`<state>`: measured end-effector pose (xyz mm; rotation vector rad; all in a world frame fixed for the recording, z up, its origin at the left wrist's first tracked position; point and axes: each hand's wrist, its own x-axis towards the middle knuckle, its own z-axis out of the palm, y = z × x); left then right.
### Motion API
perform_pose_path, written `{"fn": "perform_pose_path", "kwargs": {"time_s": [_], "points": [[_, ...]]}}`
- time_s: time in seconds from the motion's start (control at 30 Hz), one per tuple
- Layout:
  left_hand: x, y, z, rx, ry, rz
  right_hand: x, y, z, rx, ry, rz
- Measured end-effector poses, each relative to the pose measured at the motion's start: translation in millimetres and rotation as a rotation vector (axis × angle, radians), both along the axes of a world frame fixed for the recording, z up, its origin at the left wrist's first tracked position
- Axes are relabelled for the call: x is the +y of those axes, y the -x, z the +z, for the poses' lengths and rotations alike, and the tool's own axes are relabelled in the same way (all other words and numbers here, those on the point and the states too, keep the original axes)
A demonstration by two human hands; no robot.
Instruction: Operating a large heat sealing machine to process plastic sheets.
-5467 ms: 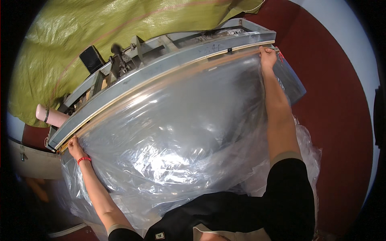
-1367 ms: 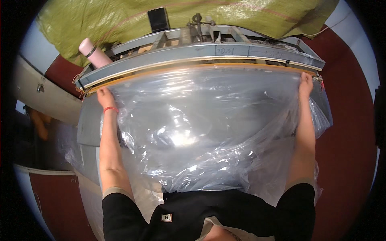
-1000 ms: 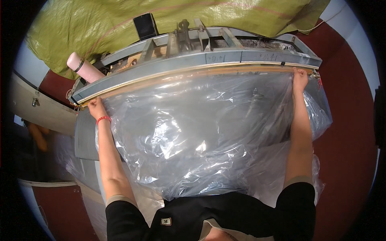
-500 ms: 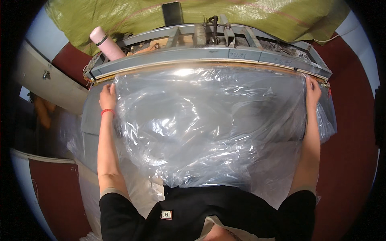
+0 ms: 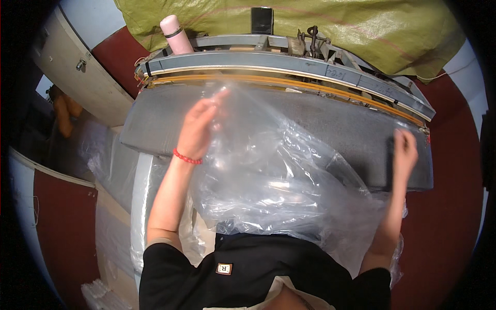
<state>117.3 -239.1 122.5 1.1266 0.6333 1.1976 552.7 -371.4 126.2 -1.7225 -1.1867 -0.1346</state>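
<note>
My left hand (image 5: 196, 126), with a red beaded bracelet at the wrist, pinches the upper edge of a clear plastic sheet (image 5: 263, 181). The raised sheet slants down to the right and bunches in folds against my shirt. Under it lies a wide dark grey work surface (image 5: 341, 124), bare along its far and right parts. Over the right end of that surface is my right hand (image 5: 405, 152), its fingers curled together. A small pale blur shows at its fingertips; whether that is film is unclear.
Along the far side runs a grey metal frame bar (image 5: 248, 60) with orange strips (image 5: 258, 80) below. A pink bottle (image 5: 175, 35), a dark phone (image 5: 262, 20) and a metal clamp (image 5: 312, 41) stand behind. More plastic film (image 5: 106, 150) hangs at the left.
My left hand has moved right and nearer, drawing the sheet's edge off the work surface's left part. The right hand has come slightly nearer, and the sheet's edge there has fallen away.
</note>
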Motion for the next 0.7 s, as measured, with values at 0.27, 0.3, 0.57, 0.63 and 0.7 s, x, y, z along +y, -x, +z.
{"fn": "perform_pose_path", "kwargs": {"time_s": [0.27, 0.3, 0.57, 0.63, 0.7], "points": [[-26.0, -9.9, -23.1, 0.590, -0.671, 0.211, 137.2, 240.2, 11.2, 0.406, 0.272, 1.284], [-27.9, -9.4, -8.8, 0.723, -0.894, 0.413, 138.5, 241.7, 7.7, 0.418, 0.308, 1.254], [-49.3, 67.9, -66.3, 0.813, -0.266, -0.615, 111.7, 174.3, 70.7, 0.447, -0.348, 0.694], [-70.6, 90.6, -96.2, 0.900, -0.176, -0.785, 106.6, 126.5, 79.7, 0.407, -0.394, 0.477], [-71.4, 136.8, -113.8, 1.032, 0.067, -0.810, 109.8, 53.7, 63.7, 0.397, -0.485, 0.357]]}}
